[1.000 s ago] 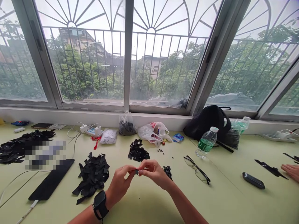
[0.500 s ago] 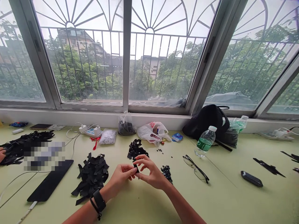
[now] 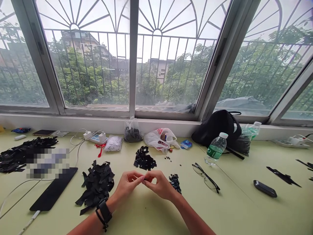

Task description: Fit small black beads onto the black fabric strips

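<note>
My left hand [image 3: 127,185] and my right hand [image 3: 158,185] meet at the fingertips above the table, both closed in a pinch. Between them is a black fabric strip, almost wholly covered by the fingers now. Left of my hands lies a loose pile of cut black fabric strips [image 3: 99,182]. A smaller heap of black pieces with shiny spots [image 3: 144,158] is just beyond my fingertips. Small round dark parts, like snap buttons [image 3: 174,182], are heaped beside my right wrist.
Eyeglasses [image 3: 205,178], a water bottle [image 3: 216,149] and a black case [image 3: 265,188] are to the right. A dark tablet-like slab [image 3: 53,189] with a cable lies left. Plastic bags [image 3: 160,139] and a black bag [image 3: 215,129] line the window sill.
My right hand's raised fingers have curled down to meet the left fingertips, covering the black strip. Another person's hand at the far left edge has gone out of view.
</note>
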Available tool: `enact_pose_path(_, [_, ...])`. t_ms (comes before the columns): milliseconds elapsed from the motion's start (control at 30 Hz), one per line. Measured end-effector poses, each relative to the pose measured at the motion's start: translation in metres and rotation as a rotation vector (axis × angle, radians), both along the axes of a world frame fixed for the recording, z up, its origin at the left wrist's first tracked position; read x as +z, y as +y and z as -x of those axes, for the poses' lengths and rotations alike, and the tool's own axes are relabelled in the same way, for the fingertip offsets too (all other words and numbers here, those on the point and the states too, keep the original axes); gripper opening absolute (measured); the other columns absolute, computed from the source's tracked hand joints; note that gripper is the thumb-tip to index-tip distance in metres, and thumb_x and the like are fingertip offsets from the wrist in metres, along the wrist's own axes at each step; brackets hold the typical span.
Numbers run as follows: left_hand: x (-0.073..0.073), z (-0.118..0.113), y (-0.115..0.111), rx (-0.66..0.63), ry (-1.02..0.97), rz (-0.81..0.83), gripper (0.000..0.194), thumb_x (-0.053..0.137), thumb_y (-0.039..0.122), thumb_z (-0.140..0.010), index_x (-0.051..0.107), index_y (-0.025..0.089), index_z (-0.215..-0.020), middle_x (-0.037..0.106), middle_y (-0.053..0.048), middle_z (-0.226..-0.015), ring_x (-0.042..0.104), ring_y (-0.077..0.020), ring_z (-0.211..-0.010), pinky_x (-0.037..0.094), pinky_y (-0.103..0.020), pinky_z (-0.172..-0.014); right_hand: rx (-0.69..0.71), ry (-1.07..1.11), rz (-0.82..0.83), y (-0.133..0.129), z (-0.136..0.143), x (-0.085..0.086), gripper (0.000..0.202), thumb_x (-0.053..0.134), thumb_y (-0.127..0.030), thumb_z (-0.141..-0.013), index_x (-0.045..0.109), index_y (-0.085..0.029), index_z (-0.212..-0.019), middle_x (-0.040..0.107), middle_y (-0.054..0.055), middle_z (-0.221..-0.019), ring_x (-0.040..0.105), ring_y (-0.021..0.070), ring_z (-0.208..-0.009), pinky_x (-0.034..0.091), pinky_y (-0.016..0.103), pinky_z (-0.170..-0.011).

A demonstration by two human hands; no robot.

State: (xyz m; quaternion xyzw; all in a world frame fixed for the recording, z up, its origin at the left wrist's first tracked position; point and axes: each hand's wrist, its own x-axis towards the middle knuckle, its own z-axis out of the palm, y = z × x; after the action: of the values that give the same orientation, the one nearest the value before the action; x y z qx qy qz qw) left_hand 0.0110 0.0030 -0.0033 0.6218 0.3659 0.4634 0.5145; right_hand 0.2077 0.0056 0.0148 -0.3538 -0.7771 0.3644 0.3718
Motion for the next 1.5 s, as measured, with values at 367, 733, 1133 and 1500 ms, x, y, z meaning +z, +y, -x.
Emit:
enact_pose_path(367, [-0.001, 0.000, 0.003, 0.024, -0.116, 0.086, 0.037, 0.069, 0.050, -0.087, 0.078, 0.014, -0.095, 0.076, -0.009, -0.082, 0.056, -0.0124, -0.062, 0.045, -0.024, -0.059, -0.021, 0.300, 0.218, 0.013, -0.001, -0.013, 0.031, 0.077, -0.045, -0.080, 0.072, -0.017, -0.092, 0.069, 0.005, -0.082, 0.069, 0.0210, -0.080, 0.057, 0.035, -0.077])
enact_pose_path(733, [0.000, 0.003, 0.004, 0.106, -0.027, 0.100, 0.028, 0.080, 0.041, -0.072, 0.077, 0.016, -0.085, 0.069, -0.003, -0.069, 0.058, -0.0141, -0.061, 0.044, -0.023, -0.055, -0.059, 0.306, 0.196, 0.020, -0.008, -0.013, 0.023, 0.076, -0.040, -0.079, 0.078, -0.018, -0.087, 0.071, 0.007, -0.093, 0.064, 0.0196, -0.081, 0.051, 0.030, -0.070])
enact_pose_path(1133, [0.005, 0.002, -0.008, 0.323, 0.341, -0.299, 0.015, 0.062, 0.030, -0.089, 0.070, 0.022, -0.099, 0.071, -0.002, -0.086, 0.059, -0.0139, -0.062, 0.047, -0.025, -0.057, -0.276, -0.008, -0.095, 0.021, -0.011, -0.030, 0.036, 0.063, -0.030, -0.088, 0.066, -0.019, -0.122, 0.058, 0.011, -0.122, 0.060, 0.0258, -0.111, 0.055, 0.041, -0.095])
enact_pose_path(1500, [0.018, 0.012, -0.012, 0.499, 0.499, -0.395, 0.021, 0.056, 0.035, -0.092, 0.067, 0.024, -0.107, 0.072, -0.004, -0.096, 0.065, -0.0202, -0.076, 0.049, -0.029, -0.064, -0.301, -0.322, -0.311, 0.016, -0.011, -0.023, 0.014, 0.059, -0.023, -0.089, 0.072, -0.021, -0.093, 0.068, 0.008, -0.097, 0.058, 0.0259, -0.097, 0.048, 0.038, -0.089])
